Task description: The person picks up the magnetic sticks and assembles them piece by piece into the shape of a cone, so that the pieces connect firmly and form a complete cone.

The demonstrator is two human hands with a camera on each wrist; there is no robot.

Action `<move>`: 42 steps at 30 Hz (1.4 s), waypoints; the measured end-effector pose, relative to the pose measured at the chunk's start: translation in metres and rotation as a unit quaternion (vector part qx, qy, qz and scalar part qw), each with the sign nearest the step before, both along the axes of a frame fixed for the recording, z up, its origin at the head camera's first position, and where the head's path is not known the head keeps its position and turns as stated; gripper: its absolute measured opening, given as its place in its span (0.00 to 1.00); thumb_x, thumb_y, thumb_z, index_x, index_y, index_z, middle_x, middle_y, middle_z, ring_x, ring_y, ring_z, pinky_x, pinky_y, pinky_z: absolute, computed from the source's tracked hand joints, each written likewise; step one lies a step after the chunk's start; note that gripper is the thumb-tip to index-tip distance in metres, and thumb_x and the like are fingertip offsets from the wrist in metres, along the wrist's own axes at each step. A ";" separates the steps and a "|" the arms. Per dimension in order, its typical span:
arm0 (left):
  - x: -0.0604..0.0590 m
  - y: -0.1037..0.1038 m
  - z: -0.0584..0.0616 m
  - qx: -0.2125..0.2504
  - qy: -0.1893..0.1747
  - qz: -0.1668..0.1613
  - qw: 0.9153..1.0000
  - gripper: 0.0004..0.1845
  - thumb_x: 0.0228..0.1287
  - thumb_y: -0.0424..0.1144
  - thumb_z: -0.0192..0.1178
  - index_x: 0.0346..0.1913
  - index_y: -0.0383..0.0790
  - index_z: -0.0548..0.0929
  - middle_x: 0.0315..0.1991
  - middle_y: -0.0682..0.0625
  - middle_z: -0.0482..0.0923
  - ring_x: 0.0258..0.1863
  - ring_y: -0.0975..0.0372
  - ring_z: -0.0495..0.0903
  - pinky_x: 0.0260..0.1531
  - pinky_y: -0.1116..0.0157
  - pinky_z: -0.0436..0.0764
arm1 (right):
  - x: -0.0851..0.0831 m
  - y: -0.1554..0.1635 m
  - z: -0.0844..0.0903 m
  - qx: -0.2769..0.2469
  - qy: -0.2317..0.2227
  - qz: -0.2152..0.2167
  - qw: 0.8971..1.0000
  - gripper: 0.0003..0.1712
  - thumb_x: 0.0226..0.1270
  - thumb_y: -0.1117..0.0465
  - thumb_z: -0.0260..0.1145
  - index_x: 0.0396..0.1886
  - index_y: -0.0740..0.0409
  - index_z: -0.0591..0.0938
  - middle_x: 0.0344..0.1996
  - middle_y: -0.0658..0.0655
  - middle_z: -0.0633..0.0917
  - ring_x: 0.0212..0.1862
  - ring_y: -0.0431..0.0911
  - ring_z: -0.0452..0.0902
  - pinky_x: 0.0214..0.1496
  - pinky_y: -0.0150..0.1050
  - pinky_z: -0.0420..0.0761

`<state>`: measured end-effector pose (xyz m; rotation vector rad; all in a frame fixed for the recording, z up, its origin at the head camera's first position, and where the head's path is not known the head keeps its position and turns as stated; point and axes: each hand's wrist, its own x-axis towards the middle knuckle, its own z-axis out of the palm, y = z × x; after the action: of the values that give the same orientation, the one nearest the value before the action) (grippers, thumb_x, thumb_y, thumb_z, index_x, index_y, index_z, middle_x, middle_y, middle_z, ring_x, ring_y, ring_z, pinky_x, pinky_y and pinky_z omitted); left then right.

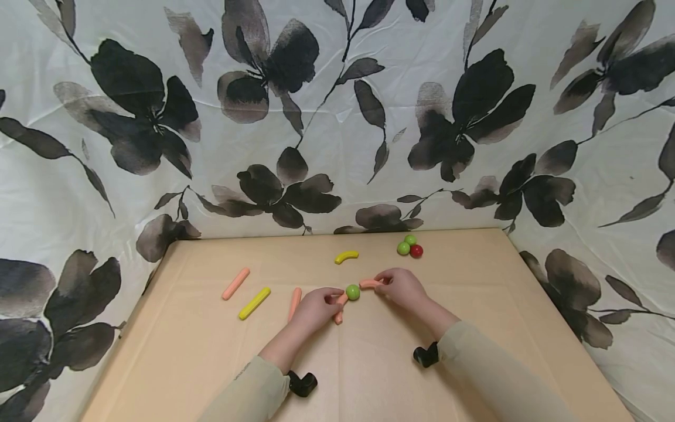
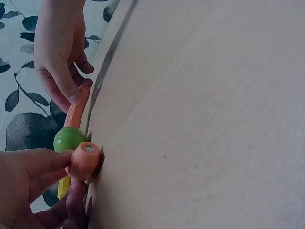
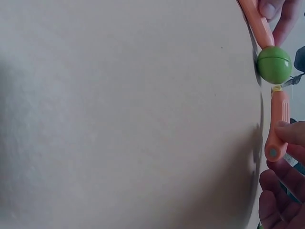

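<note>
In the head view, my left hand [image 1: 315, 309] pinches a short pink magnetic stick [image 1: 340, 305]. Its far end meets a green ball [image 1: 353, 292]. From the other side, my right hand [image 1: 403, 289] holds a curved pink magnetic stick [image 1: 370, 283] between thumb and fingers. The right wrist view has this curved stick [image 3: 279, 107] pointing its pale tip at the green ball [image 3: 274, 64], right beside it. A silvery disc shows on the end of the left stick [image 2: 85, 164] in the left wrist view, with the green ball [image 2: 66, 138] behind.
Left of the hands lie a pink stick [image 1: 235, 283], a yellow stick [image 1: 255, 303] and another pink stick [image 1: 294, 302], partly behind my left hand. Toward the back are a curved yellow piece [image 1: 346, 257], two green balls [image 1: 403, 248] and a red ball [image 1: 416, 251]. Floral cloth [image 1: 379, 193] surrounds the tan tabletop [image 1: 184, 363].
</note>
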<state>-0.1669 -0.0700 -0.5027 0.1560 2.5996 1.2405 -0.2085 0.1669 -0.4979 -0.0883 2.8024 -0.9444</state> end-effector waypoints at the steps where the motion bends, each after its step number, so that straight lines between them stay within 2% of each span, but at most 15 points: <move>1: 0.000 0.000 0.000 -0.001 -0.001 0.000 1.000 0.18 0.66 0.41 0.64 0.59 0.46 0.83 0.35 0.54 0.79 0.35 0.61 0.75 0.39 0.61 0.75 | 0.001 0.000 -0.001 0.003 0.002 0.000 1.000 0.11 0.61 0.57 0.74 0.43 0.51 0.89 0.28 0.48 0.82 0.33 0.45 0.73 0.38 0.40 0.75; 6: 0.001 0.002 0.000 -0.003 -0.002 -0.003 1.000 0.20 0.64 0.40 0.66 0.59 0.46 0.83 0.36 0.54 0.80 0.36 0.61 0.75 0.40 0.60 0.75 | 0.004 -0.001 -0.003 0.016 0.016 0.004 1.000 0.13 0.60 0.55 0.75 0.44 0.51 0.89 0.33 0.49 0.83 0.37 0.45 0.74 0.45 0.44 0.76; 13: 0.001 0.005 0.000 -0.006 0.004 -0.005 1.000 0.19 0.64 0.40 0.66 0.59 0.47 0.83 0.37 0.54 0.82 0.37 0.61 0.76 0.41 0.59 0.76 | 0.005 0.002 -0.002 0.003 0.011 0.003 1.000 0.17 0.60 0.55 0.75 0.48 0.53 0.87 0.30 0.49 0.82 0.32 0.44 0.74 0.36 0.38 0.76; 21: -0.005 0.008 0.000 -0.007 0.008 -0.019 1.000 0.25 0.63 0.43 0.68 0.63 0.44 0.80 0.34 0.52 0.76 0.31 0.60 0.73 0.32 0.63 0.72 | 0.009 0.006 0.002 0.003 0.006 -0.002 1.000 0.18 0.60 0.53 0.75 0.49 0.53 0.87 0.31 0.49 0.82 0.32 0.44 0.74 0.36 0.38 0.76; 25: -0.013 0.012 0.002 -0.027 0.022 -0.042 0.999 0.27 0.63 0.46 0.68 0.65 0.45 0.78 0.44 0.50 0.78 0.41 0.58 0.76 0.42 0.57 0.76 | 0.013 0.008 0.002 0.014 -0.002 -0.004 1.000 0.19 0.60 0.55 0.75 0.50 0.53 0.86 0.32 0.50 0.81 0.35 0.46 0.73 0.40 0.41 0.75; 28: -0.019 0.016 0.004 -0.042 0.032 -0.069 0.996 0.28 0.63 0.48 0.67 0.65 0.47 0.78 0.52 0.47 0.78 0.51 0.55 0.77 0.53 0.52 0.75 | 0.016 0.010 0.000 0.019 -0.004 -0.007 1.000 0.19 0.60 0.56 0.75 0.51 0.54 0.86 0.33 0.50 0.80 0.35 0.46 0.73 0.41 0.41 0.75; 31: -0.026 0.020 0.007 -0.051 0.036 -0.094 0.994 0.27 0.63 0.48 0.67 0.65 0.48 0.78 0.57 0.45 0.77 0.56 0.53 0.76 0.58 0.51 0.73 | 0.020 0.010 -0.002 0.019 0.002 -0.007 1.000 0.18 0.60 0.56 0.74 0.50 0.54 0.86 0.32 0.50 0.81 0.34 0.45 0.73 0.40 0.42 0.75; 36: -0.034 0.026 0.011 -0.064 0.031 -0.130 0.989 0.24 0.64 0.45 0.66 0.64 0.48 0.80 0.60 0.48 0.77 0.58 0.54 0.75 0.60 0.52 0.72 | 0.023 0.007 -0.003 0.021 0.017 -0.003 1.000 0.17 0.61 0.55 0.74 0.49 0.54 0.87 0.33 0.49 0.82 0.36 0.45 0.73 0.42 0.43 0.76; 39: -0.039 0.028 0.011 -0.073 0.025 -0.148 0.986 0.22 0.65 0.43 0.65 0.63 0.50 0.81 0.59 0.52 0.78 0.52 0.58 0.77 0.60 0.54 0.72 | 0.024 0.006 -0.004 0.018 0.022 -0.004 1.000 0.16 0.61 0.56 0.74 0.48 0.54 0.87 0.34 0.49 0.83 0.37 0.45 0.74 0.45 0.45 0.77; 42: -0.041 0.030 0.012 -0.075 0.005 -0.156 0.985 0.22 0.66 0.42 0.63 0.63 0.52 0.80 0.49 0.54 0.83 0.34 0.58 0.83 0.60 0.55 0.72 | 0.024 0.005 -0.005 0.010 0.025 -0.008 1.000 0.15 0.61 0.57 0.74 0.46 0.54 0.88 0.35 0.50 0.84 0.38 0.45 0.76 0.47 0.46 0.78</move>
<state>-0.2079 -0.0405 -0.4905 0.5191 2.5387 0.9342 -0.1844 0.1719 -0.5024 -0.0886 2.8623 -0.9292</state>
